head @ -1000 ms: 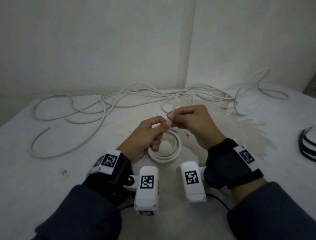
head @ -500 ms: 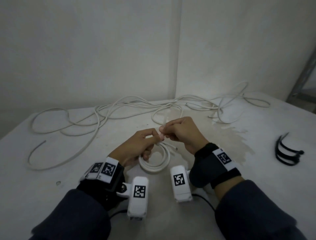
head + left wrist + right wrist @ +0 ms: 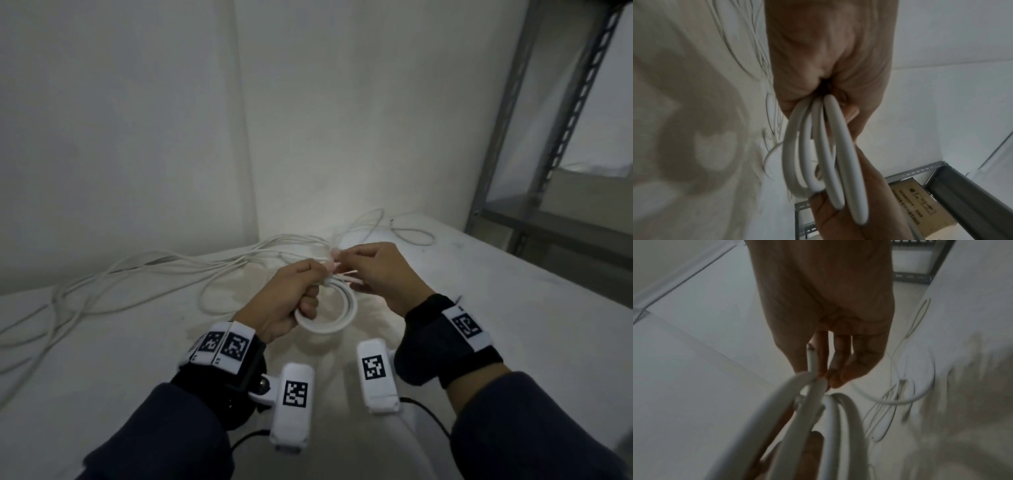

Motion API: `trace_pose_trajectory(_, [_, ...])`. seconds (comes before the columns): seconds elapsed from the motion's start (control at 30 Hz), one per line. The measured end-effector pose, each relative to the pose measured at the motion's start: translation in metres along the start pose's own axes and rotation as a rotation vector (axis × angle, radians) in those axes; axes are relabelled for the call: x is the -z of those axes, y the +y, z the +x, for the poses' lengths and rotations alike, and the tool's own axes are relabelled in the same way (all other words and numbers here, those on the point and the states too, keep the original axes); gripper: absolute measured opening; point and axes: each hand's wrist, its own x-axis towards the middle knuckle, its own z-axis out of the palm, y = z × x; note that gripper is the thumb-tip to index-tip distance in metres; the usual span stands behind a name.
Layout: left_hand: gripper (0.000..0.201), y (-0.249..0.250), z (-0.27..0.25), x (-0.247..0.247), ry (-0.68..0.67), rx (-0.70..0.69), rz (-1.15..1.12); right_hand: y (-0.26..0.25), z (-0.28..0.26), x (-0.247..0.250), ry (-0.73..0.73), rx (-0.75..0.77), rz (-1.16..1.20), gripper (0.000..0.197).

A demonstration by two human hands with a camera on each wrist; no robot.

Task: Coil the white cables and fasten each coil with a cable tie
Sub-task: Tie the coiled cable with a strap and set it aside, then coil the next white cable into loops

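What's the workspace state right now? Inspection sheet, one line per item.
Surface: white table, stained and scuffed.
Job's things: coiled white cable held above the table; cable tie too small to confirm.
Clutter: nothing seen.
Hands: left hand grips the coil; right hand pinches at the coil's top, exact hold unclear.
Cables: loose white cables sprawl uncoiled across the table's far side.
Surroundings: plain white walls; grey metal shelving to the right, cardboard box on it.

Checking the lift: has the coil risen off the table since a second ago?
Yes, apparently: upward; the coil hangs from the left hand clear of the table it rested on.
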Motion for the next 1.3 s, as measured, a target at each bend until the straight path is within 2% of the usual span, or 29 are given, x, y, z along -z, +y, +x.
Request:
trace_pose_trajectory(0.07, [0.029, 0.001, 0.022, -0.016, 0.068, -0.034, -0.077, 0.000, 0.005, 0.022, -0.090, -0.094, -0.126, 0.030])
trace_pose_trajectory(0.13, [0.025, 0.000, 0.041, -0.027, 0.108, -0.055, -0.082, 0.004, 0.011, 0.038, -0.143, -0.155, -0.214, 0.022])
trace_pose_trajectory(0.2, [0.020, -0.001, 0.057, -0.039, 0.080, -0.045, 0.027, 0.009, 0.020, 0.054, -0.085, -0.157, -0.252, 0.014])
trace_pose_trajectory(0.27, [0.027, -0.001, 0.071, -0.047, 0.082, -0.021, 0.212, 0.012, 0.030, 0.070, -0.008, -0.150, -0.227, 0.010])
trace_pose_trajectory(0.3, [0.033, -0.001, 0.078, -0.049, 0.146, -0.041, 0.324, 0.013, 0.036, 0.079, 0.039, -0.147, -0.188, 0.008])
trace_pose_trajectory(0.4, [0.044, -0.004, 0.097, -0.048, 0.531, -0.257, 0.638, 0.018, 0.057, 0.109, 0.259, -0.168, 0.034, 0.003])
trace_pose_trajectory(0.43, [0.050, -0.005, 0.102, -0.047, 0.606, -0.299, 0.730, 0.022, 0.065, 0.119, 0.350, -0.193, 0.110, 0.004])
trace_pose_trajectory(0.47, [0.059, -0.007, 0.106, -0.046, 0.616, -0.294, 0.822, 0.026, 0.073, 0.126, 0.437, -0.219, 0.168, 0.006])
trace_pose_trajectory(0.53, [0.070, -0.012, 0.116, -0.044, 0.531, -0.210, 0.911, 0.035, 0.088, 0.138, 0.563, -0.263, 0.219, 0.008])
trace_pose_trajectory(0.6, [0.063, -0.015, 0.130, -0.038, 0.415, -0.180, 0.739, 0.047, 0.103, 0.143, 0.608, -0.329, 0.240, 0.011])
trace_pose_trajectory(0.7, [0.023, -0.016, 0.132, -0.029, 0.262, -0.186, 0.284, 0.055, 0.114, 0.142, 0.543, -0.450, 0.273, 0.012])
trace_pose_trajectory(0.73, [0.022, -0.014, 0.130, -0.026, 0.202, -0.167, 0.100, 0.056, 0.117, 0.141, 0.506, -0.460, 0.281, 0.006])
trace_pose_trajectory(0.77, [0.023, -0.009, 0.124, -0.023, 0.143, -0.160, -0.116, 0.053, 0.116, 0.138, 0.477, -0.462, 0.241, 0.008])
trace_pose_trajectory(0.83, [0.022, 0.005, 0.115, -0.012, 0.077, -0.202, -0.505, 0.050, 0.118, 0.135, 0.454, -0.445, 0.029, 0.024])
trace_pose_trajectory(0.87, [0.022, 0.012, 0.111, -0.006, 0.077, -0.258, -0.587, 0.046, 0.119, 0.131, 0.465, -0.426, -0.091, 0.034])
trace_pose_trajectory(0.93, [0.025, 0.019, 0.103, 0.002, 0.087, -0.382, -0.497, 0.037, 0.116, 0.119, 0.529, -0.359, -0.192, 0.066])
trace_pose_trajectory(0.97, [0.026, 0.019, 0.099, 0.003, 0.075, -0.438, -0.369, 0.029, 0.112, 0.109, 0.514, -0.303, -0.125, 0.067])
trace_pose_trajectory(1.03, [0.024, 0.014, 0.087, -0.003, 0.009, -0.485, -0.070, 0.013, 0.104, 0.088, 0.317, -0.228, 0.113, 0.055])
trace_pose_trajectory(1.1, [0.020, 0.005, 0.072, -0.008, -0.083, -0.477, 0.253, -0.006, 0.094, 0.069, 0.094, -0.222, 0.333, 0.053])
trace_pose_trajectory(1.17, [0.016, -0.005, 0.055, -0.007, -0.216, -0.443, 0.509, -0.021, 0.087, 0.051, 0.034, -0.208, 0.533, 0.042])
trace_pose_trajectory(1.23, [0.014, -0.009, 0.039, -0.002, -0.306, -0.380, 0.618, -0.033, 0.079, 0.034, 0.054, -0.181, 0.599, 0.020])
trace_pose_trajectory(1.3, [0.022, -0.006, 0.021, 0.003, -0.242, -0.256, 0.550, -0.041, 0.068, 0.021, -0.037, -0.132, 0.487, 0.012])
